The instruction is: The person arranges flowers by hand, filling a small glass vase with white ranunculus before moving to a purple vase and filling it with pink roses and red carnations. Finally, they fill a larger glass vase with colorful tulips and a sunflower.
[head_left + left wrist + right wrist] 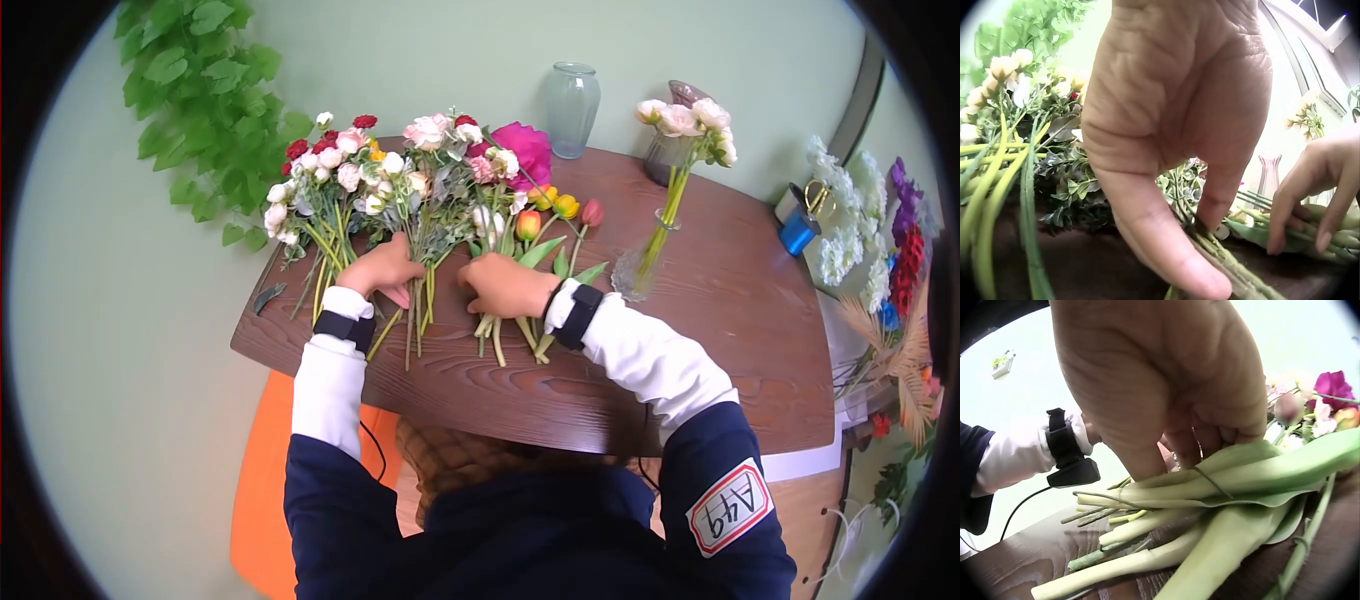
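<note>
Mixed artificial flowers lie in bunches along the table's left half. My left hand (pixel 385 265) holds a bundle of thin leafy stems (pixel 1232 265) between thumb and fingers, below pale pink roses (pixel 427 132) and grey-green foliage. To its right, my right hand (pixel 505 287) bends over the tulip stems (pixel 1210 487), thumb and fingers down among them. Their fingertips are partly hidden behind a broad green leaf in the right wrist view. Orange and yellow tulips (pixel 528 225) and a large magenta bloom (pixel 520 155) lie beyond. White and red roses (pixel 325 155) spread left of my left hand.
A glass vase of white flowers (pixel 650 265) stands right of the bunches. At the table's back are a tall bluish glass vase (pixel 573 110) and a dark vase (pixel 662 160). A blue cup (pixel 798 235) stands at the right edge. Vines hang on the left wall.
</note>
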Demonstrator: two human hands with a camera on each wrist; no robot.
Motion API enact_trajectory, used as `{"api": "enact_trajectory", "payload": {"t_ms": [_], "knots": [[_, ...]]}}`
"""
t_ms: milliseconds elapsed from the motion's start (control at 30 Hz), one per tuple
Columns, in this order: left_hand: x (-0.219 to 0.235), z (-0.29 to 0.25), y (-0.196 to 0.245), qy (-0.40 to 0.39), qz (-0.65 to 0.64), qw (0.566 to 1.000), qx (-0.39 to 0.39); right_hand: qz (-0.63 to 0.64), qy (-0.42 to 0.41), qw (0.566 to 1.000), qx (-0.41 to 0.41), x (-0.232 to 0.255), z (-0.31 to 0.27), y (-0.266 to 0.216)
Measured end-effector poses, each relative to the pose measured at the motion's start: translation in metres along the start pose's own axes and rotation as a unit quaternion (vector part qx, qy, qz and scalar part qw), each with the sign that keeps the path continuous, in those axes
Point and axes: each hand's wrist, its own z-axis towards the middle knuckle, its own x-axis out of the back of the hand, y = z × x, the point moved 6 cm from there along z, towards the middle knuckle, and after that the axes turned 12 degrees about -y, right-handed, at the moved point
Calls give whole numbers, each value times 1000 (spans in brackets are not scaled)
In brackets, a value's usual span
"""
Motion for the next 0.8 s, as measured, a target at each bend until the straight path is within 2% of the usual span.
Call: {"api": "enact_trajectory", "payload": {"t_ms": [67,133,200,267,333,367,400,467,500,533,600,667,733,800], "knots": [[0,-3,-2,-1,-4,1000,-1,46,-12,999,-2,2,0,3],[-5,-6,0,-45,-49,998,-19,50,-23,998,6,8,1,-1],[-5,-9,1,-51,-52,997,-25,82,-45,995,-31,11,3,-1],[-7,-11,4,-73,-98,991,-58,82,-41,995,-35,13,9,-1],[-10,-18,9,-78,-102,989,-67,121,9,991,-49,19,16,-2],[-10,-18,8,-75,-127,986,-79,178,-7,979,-96,17,17,3],[-11,-20,10,-72,-152,982,-92,178,-7,979,-95,18,18,1],[-13,-25,12,-70,-167,978,-103,313,-52,935,-159,11,18,6],[-13,-26,12,-69,-193,972,-115,333,-63,926,-165,10,18,4],[-13,-28,12,-69,-219,965,-127,333,-63,926,-163,8,20,5],[-17,-32,12,-74,-235,959,-138,498,-40,855,-139,1,25,6],[-20,-36,13,-87,-265,947,-160,528,-33,838,-134,3,25,8],[-15,-37,7,-83,-275,944,-165,619,-15,778,-107,7,20,9],[-6,-41,3,-58,-318,927,-190,651,5,754,-84,17,5,16]]}}
